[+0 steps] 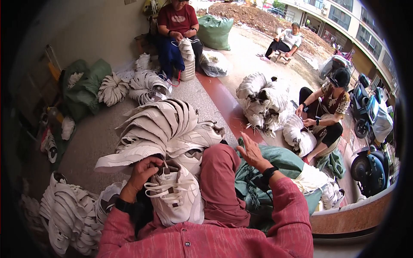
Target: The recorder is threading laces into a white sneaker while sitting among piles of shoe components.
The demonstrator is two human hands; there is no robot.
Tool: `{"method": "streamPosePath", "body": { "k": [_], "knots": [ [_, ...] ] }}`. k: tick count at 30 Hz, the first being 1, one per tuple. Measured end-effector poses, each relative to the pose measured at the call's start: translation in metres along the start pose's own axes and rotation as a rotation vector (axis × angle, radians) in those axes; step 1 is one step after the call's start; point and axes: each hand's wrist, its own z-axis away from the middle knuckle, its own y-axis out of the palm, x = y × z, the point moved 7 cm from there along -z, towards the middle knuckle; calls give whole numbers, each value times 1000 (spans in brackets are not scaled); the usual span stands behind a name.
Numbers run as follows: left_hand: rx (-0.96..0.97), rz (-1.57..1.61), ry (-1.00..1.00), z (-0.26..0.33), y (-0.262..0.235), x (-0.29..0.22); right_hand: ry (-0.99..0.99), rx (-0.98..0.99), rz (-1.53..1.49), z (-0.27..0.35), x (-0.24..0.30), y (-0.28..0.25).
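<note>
A white shoe upper [189, 204] rests in my lap, against my left thigh, its cream shoelace [165, 192] threaded in loose loops across the front. At the collar of this upper, my left hand [144, 174] is closed, thumb and fingers pinching a lace end beside the opening. My right hand [253, 152] is raised above my right knee with fingers stretched apart, and I see nothing in it. Just beyond the upper leans a curved stack of nested white shoe uppers [161, 122]. Beneath my right forearm lies a green woven sack [275, 161].
More stacked uppers [71, 210] lie at my left. Ahead, a seated person in a dark red shirt [176, 21] handles uppers. To the right, a crouching person [329, 103] works beside bundled uppers [264, 101]. Another person [288, 41] sits farther off. Scooters [370, 167] stand at right.
</note>
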Motion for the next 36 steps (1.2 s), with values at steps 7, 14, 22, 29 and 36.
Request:
{"method": "streamPosePath", "body": {
  "k": [7, 14, 22, 29, 36],
  "knots": [
    [-297, -94, 90, 30, -27, 20, -66, 141, -231, 14, 65, -11],
    [-370, -134, 34, 51, -40, 7, -80, 76, -326, 10, 75, -36],
    [-501, -973, 586, 63, -17, 9, -515, -43, -111, 45, 178, -51],
    [-568, -1017, 631, 64, -13, 19, -600, -72, 49, 54, 191, -14],
    [-597, -982, 641, 69, -15, 16, -596, -97, 19, 53, 190, -13]
  ]
}}
